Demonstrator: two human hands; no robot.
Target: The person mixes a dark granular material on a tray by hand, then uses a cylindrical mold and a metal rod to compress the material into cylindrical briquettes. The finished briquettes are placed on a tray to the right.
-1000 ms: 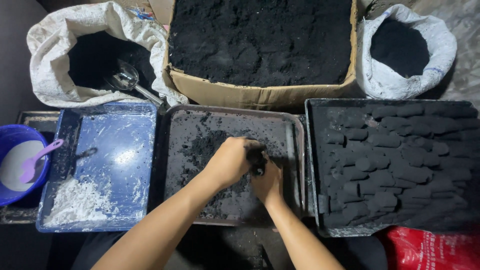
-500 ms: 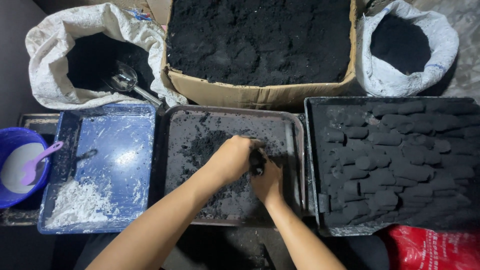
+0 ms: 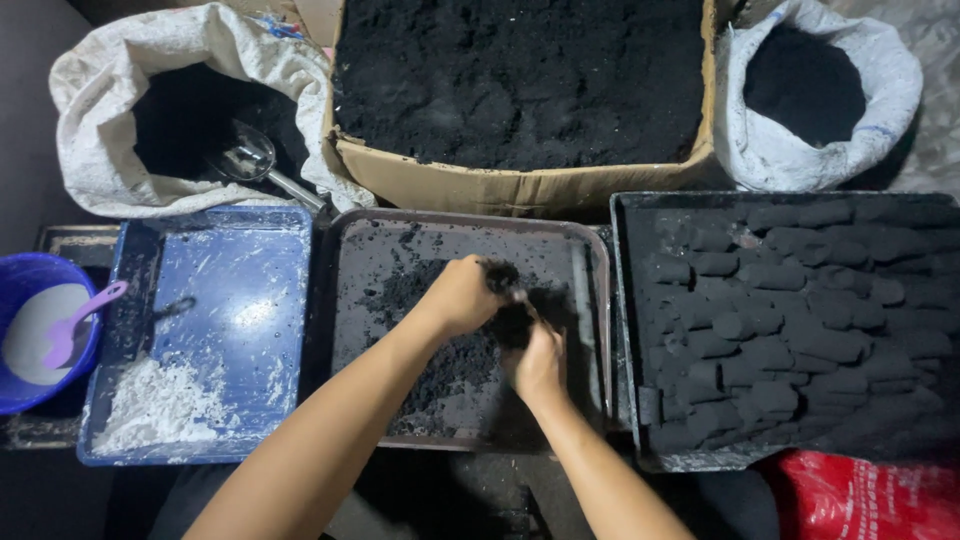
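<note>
1. Over the middle tray [image 3: 400, 250], a black lump [image 3: 512, 318] of dark, crumbly material sits pressed between both hands.
2. The left hand [image 3: 462, 295] curls its fingers around the lump's far side; the right hand [image 3: 538, 365] cups it from the near side, fingers closed on it.
3. Loose black crumbs lie scattered in the tray beneath.
4. To the right, a black tray [image 3: 630, 330] holds rows of shaped black pieces [image 3: 790, 320].
5. To the left, a blue tray [image 3: 240, 290] carries white powder [image 3: 160, 405], beside a blue bowl [image 3: 30, 395] with a purple spoon [image 3: 80, 320].
6. Farther off stand a cardboard box [image 3: 510, 185] and two sacks of black powder.
</note>
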